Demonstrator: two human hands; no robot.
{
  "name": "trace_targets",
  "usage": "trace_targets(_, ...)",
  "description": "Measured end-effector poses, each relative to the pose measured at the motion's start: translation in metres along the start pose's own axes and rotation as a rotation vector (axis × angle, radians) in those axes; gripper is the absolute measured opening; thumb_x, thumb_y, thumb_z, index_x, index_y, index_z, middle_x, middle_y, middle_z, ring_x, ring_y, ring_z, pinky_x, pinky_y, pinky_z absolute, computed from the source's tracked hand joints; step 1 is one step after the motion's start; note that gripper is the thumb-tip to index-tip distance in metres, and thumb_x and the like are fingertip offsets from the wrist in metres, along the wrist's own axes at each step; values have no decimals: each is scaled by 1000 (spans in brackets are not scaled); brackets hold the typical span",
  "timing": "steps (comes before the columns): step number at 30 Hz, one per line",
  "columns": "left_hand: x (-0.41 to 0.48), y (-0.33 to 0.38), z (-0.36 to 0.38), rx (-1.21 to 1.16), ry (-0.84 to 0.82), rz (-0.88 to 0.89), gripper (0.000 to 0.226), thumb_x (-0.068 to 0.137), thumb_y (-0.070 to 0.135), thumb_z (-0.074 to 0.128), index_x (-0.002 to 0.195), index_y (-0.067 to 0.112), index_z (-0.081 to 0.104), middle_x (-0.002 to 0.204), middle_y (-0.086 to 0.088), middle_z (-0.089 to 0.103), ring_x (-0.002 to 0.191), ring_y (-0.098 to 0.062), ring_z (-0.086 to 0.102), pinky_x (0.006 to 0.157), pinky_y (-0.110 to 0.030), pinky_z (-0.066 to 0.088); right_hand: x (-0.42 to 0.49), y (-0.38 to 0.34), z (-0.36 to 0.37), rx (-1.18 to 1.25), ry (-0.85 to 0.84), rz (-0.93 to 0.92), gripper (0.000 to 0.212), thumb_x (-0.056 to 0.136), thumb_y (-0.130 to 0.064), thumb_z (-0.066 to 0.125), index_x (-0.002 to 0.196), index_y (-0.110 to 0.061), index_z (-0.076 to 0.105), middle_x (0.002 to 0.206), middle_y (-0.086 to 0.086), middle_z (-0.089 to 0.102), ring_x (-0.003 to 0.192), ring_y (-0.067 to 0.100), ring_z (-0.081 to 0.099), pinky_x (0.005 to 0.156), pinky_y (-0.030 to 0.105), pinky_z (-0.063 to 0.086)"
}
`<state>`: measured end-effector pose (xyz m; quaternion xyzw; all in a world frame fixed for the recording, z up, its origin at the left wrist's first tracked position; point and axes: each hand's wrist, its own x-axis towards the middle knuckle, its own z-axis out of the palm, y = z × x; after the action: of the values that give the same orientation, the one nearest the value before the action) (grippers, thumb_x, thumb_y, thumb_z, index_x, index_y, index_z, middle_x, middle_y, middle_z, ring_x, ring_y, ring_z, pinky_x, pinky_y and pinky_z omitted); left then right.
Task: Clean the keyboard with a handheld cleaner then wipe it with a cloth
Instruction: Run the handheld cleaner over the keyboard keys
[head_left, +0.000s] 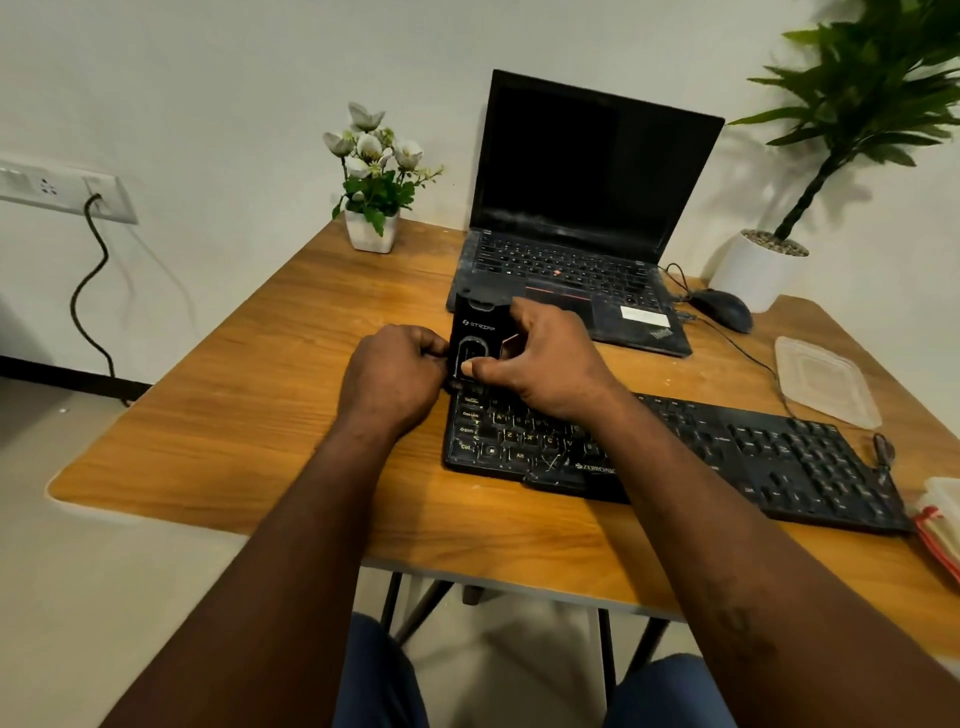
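Keyboard (675, 452), dusty, lies at the table's (260, 415) near edge, long axis left to right and skewed nearer at right. At its far-left corner the left hand (395, 371) and right hand (540, 358) grip an upright black box (478, 338), long axis vertical. Pulled carelessly, it may tip onto the laptop (571, 270) behind.

Single head-worn wide-angle view
Looks forward and down from close above a wooden desk (291, 322), toward the wall (218, 78) behind
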<state>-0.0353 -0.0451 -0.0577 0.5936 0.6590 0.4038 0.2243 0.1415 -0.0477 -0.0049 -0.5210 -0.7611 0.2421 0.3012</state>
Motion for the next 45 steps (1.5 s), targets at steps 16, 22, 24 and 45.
trace_targets(16, -7, 7, -3, 34, 3, -3, 18, 95, 25, 64, 83, 33, 74, 73, 17, 68, 68, -1, 64, 55, -24, 43, -28, -5, -9, 163, -168, 29, 49, 79, -18, 88, 121, -28, 66, 101, -1, 77, 89, 15, 76, 77, 35, 64)
trace_targets(22, -6, 3, -5, -20, -43, 8, 10, 92, 31, 70, 83, 33, 74, 78, 15, 73, 75, -5, 67, 67, -28, 53, -32, -4, 7, 106, 103, 73, 52, 79, -26, 88, 126, -25, 65, 97, -7, 74, 83, 5, 73, 73, 31, 64)
trace_targets(24, -6, 3, -6, 16, -42, 20, 12, 92, 29, 66, 86, 33, 75, 78, 15, 72, 74, -6, 67, 70, -30, 56, -38, -6, 8, 114, 23, 64, 53, 78, -26, 88, 126, -26, 65, 96, -5, 75, 82, 6, 73, 71, 30, 63)
trace_targets(45, -6, 4, -5, 27, -69, 48, 11, 90, 34, 69, 81, 38, 74, 76, 19, 69, 75, -1, 64, 66, -27, 49, -52, -20, -12, 49, -46, 54, 51, 79, -23, 88, 121, -35, 63, 101, -11, 73, 85, 4, 73, 72, 25, 62)
